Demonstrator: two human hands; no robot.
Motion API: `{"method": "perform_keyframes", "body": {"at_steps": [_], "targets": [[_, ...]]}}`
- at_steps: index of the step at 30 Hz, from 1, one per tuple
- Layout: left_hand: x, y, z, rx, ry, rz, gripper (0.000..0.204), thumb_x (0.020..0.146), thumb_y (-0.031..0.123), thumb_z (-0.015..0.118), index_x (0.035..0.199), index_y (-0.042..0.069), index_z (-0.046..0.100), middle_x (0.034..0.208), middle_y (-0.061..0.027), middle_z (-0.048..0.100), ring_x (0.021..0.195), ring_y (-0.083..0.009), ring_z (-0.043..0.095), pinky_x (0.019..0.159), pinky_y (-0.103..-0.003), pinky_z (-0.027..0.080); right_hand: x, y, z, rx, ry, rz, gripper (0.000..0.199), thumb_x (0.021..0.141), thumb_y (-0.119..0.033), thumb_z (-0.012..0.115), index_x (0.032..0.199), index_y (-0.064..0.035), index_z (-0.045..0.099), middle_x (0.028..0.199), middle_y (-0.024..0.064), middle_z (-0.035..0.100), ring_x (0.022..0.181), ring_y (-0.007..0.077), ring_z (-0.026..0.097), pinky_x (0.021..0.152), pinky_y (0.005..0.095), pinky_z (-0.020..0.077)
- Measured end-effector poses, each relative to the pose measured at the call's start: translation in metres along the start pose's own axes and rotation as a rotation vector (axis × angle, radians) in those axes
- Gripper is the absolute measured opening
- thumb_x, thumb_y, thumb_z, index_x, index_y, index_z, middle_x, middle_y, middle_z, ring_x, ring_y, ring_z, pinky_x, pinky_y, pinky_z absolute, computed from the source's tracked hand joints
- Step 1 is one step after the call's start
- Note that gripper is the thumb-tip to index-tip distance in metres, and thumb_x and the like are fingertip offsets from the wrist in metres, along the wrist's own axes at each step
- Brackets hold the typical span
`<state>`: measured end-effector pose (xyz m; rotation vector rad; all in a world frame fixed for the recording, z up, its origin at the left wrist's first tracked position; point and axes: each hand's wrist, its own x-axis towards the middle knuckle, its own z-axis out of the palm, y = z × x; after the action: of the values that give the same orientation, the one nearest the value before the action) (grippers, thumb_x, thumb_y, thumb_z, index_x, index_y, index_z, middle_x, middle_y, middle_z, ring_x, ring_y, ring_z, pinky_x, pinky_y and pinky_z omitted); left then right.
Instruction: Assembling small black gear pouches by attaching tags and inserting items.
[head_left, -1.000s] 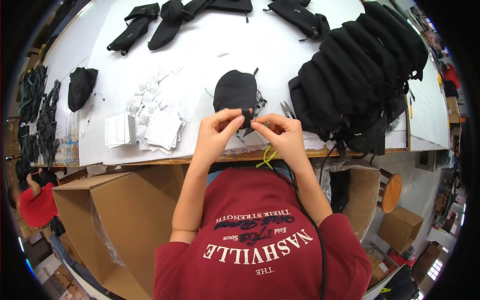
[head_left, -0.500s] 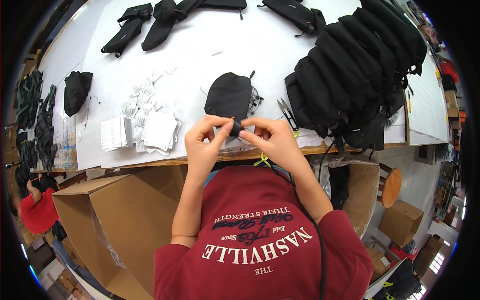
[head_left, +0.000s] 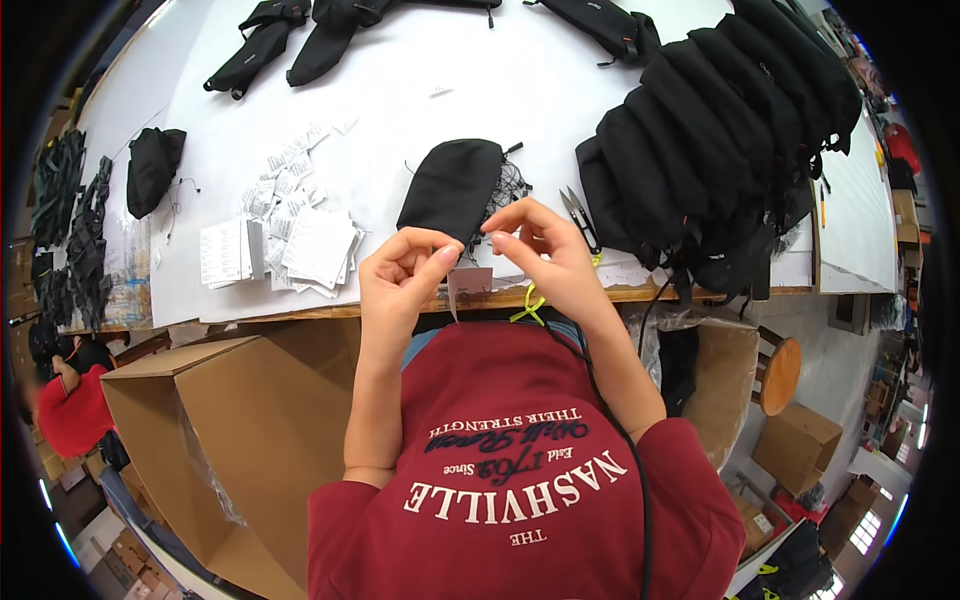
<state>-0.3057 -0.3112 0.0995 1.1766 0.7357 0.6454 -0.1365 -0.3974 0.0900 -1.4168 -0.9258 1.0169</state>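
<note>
My left hand [head_left: 408, 280] is closed, thumb and index finger pressed together at the table's near edge. Whatever it pinches is too small to make out; a thin pale strip [head_left: 453, 302] hangs just below those fingertips. My right hand [head_left: 545, 258] faces it, a small gap apart, with thumb and index finger curled close to each other; anything between them is too fine to see. Just beyond both hands lies a flat black pouch [head_left: 448, 190], round at its far end. A tangle of thin black cords [head_left: 512, 185] rests along its right side.
Thread snips [head_left: 580, 220] lie to the right, beside a long row of black bags [head_left: 700, 130]. On the left are a stack of white cards [head_left: 228, 252], loose cards [head_left: 318, 250] and scattered small labels [head_left: 290, 180]. A cardboard box [head_left: 250, 430] stands below the table edge.
The small black piece with an orange bit is no longer between my fingers. My hands have parted slightly, and a pale strip now shows beneath the left fingers.
</note>
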Motion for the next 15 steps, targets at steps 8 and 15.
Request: {"method": "perform_keyframes", "body": {"at_steps": [8,15], "targets": [[-0.003,0.001,-0.005,-0.147,-0.069,0.049,0.013,0.096,0.011,0.054,0.104,0.001,0.055,0.063,0.0052,0.047,0.049,0.0,0.031,0.044,-0.018,0.024,0.01,0.02,0.018,-0.355,-0.118,-0.034,0.019,0.09,-0.021,0.06,0.094,-0.0045,0.068,0.071,0.0013,0.061,0.054,0.0074,0.039,0.051,0.0249,0.0347],[-0.005,-0.007,-0.01,-0.176,-0.151,0.01,0.016,0.098,0.012,0.051,0.11,0.002,0.049,0.063,0.0041,0.044,0.049,-0.0018,0.031,0.046,-0.019,0.028,0.004,0.01,0.036,-0.039,-0.07,-0.165,0.021,0.097,-0.021,0.051,0.092,-0.0014,0.058,0.06,0.004,0.05,0.053,0.0093,0.043,0.05,0.0251,0.0354]]}}
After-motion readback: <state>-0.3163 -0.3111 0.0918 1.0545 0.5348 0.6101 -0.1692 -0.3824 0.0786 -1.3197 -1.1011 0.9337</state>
